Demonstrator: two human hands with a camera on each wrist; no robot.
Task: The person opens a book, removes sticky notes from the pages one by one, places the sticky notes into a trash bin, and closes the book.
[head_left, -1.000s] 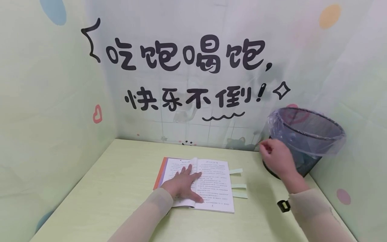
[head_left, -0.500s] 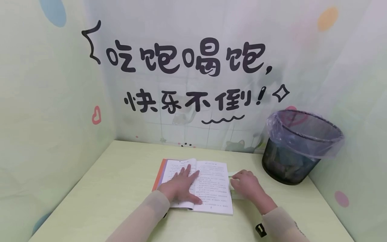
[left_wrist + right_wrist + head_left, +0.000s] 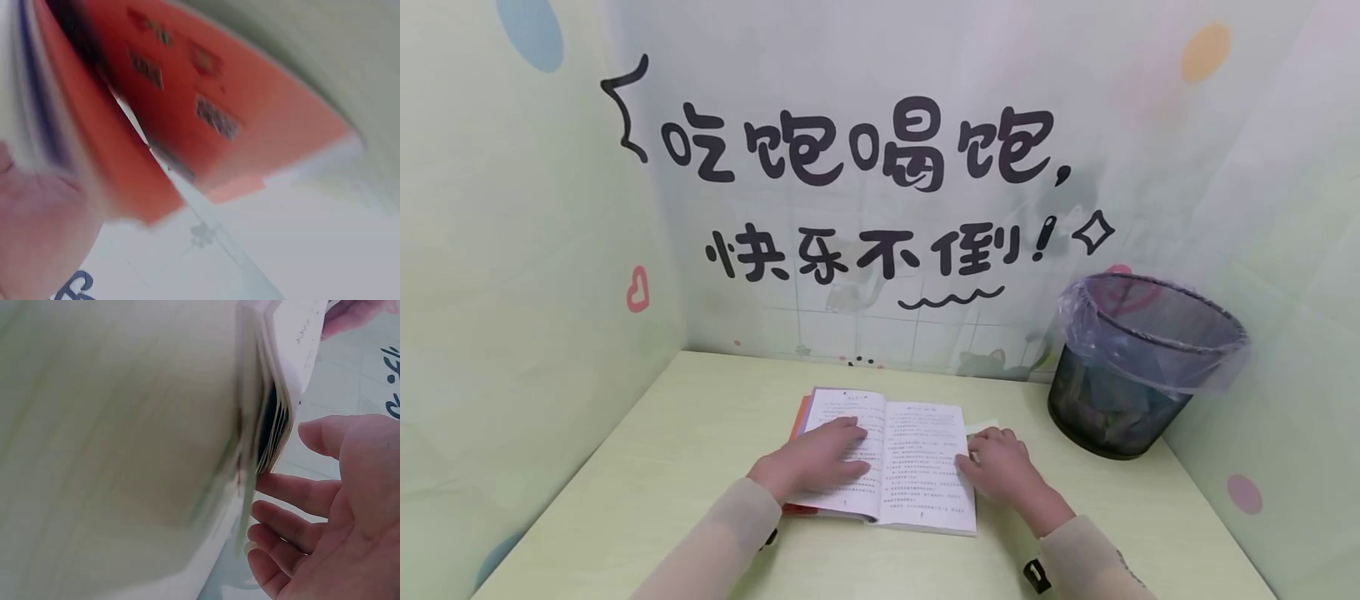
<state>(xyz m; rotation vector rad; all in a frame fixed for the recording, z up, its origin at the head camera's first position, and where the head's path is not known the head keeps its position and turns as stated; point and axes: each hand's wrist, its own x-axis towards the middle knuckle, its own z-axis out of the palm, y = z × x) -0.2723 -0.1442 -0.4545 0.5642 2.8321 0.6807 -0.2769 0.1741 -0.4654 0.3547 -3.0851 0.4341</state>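
Note:
An open book (image 3: 921, 479) lies on the table, with an orange cover (image 3: 250, 119) under its left side. My left hand (image 3: 816, 458) rests on the left page, fingers stretched toward the spine; in the left wrist view part of it shows beside the leaves. Beside the right edge is my right hand (image 3: 1006, 475). The right wrist view shows its index finger touching the page edges and its thumb apart from them, the fingers loosely bent. A pale green sticky tab (image 3: 247, 519) sticks out there; another pale tab (image 3: 983, 427) shows behind the right hand.
At the back right stands a black mesh trash bin (image 3: 1112, 408) with a translucent purple liner (image 3: 1078, 321). A printed backdrop (image 3: 850, 75) closes off the back and both sides of the light wooden table (image 3: 602, 517).
My right hand has come from beside the bin to the book's right edge. The left hand has shifted left off the spine, and the left page now lies spread wider.

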